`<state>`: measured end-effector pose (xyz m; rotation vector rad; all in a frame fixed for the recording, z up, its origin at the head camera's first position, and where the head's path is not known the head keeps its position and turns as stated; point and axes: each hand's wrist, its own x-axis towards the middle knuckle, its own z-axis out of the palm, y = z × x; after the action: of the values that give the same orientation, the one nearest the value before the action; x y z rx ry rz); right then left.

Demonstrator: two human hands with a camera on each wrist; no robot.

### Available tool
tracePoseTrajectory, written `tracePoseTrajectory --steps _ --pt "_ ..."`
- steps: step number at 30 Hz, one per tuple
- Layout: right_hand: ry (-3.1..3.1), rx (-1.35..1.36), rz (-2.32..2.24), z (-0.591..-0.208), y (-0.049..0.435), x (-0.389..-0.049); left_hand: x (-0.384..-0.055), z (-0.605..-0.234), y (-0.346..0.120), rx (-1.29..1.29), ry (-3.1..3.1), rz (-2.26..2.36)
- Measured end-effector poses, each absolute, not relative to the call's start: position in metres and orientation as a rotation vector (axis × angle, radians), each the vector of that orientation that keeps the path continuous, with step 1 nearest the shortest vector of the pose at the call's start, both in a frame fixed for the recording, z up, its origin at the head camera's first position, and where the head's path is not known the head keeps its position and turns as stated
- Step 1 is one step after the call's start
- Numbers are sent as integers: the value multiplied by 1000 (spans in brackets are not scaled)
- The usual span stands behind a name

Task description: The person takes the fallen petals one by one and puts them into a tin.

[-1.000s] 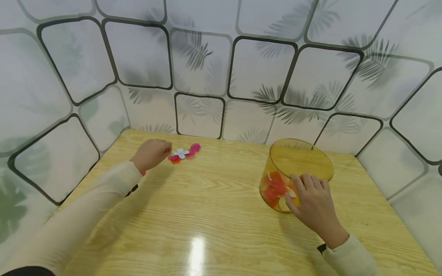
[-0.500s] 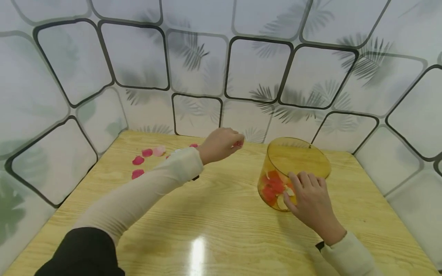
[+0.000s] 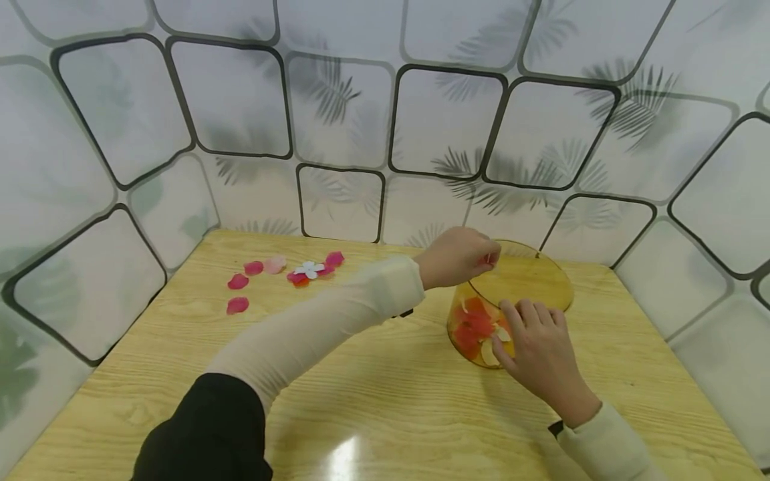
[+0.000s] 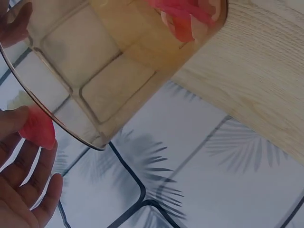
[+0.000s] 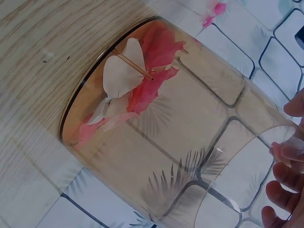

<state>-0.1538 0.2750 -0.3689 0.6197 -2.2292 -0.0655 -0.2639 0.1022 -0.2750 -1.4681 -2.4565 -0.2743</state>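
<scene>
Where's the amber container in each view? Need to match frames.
Head: right of centre, the container partly covered by the left hand and right hand.
Left wrist: upper left, cut off by the top edge, open rim toward lower left.
Right wrist: across the middle, base upper left, rim lower right.
Shared landmark: red petals inside, by the base.

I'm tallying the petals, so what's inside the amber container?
The amber container holds red petals, white petals and what looks like a thin stem, near its base. They overlap, so anything covered beneath them cannot be seen.
</scene>
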Motion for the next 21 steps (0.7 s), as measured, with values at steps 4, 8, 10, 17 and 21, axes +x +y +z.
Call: tracePoseTrajectory --steps 4,8,10,17,21 --pt "-2237 616 -68 -369 275 -154 -259 -275 110 -1498 -2459 -245" --pt "-2248 617 -73 -369 276 -154 -256 -274 112 -1509 -2464 -233" --pt "-2255 614 -79 -369 276 -154 -255 -274 111 -1509 -2461 -232" --pt "-2267 603 -94 -370 276 -154 -255 -277 95 -1469 -2455 -230" --pt "-2266 600 -93 -370 276 -154 -254 -282 77 -1442 -2439 -261"
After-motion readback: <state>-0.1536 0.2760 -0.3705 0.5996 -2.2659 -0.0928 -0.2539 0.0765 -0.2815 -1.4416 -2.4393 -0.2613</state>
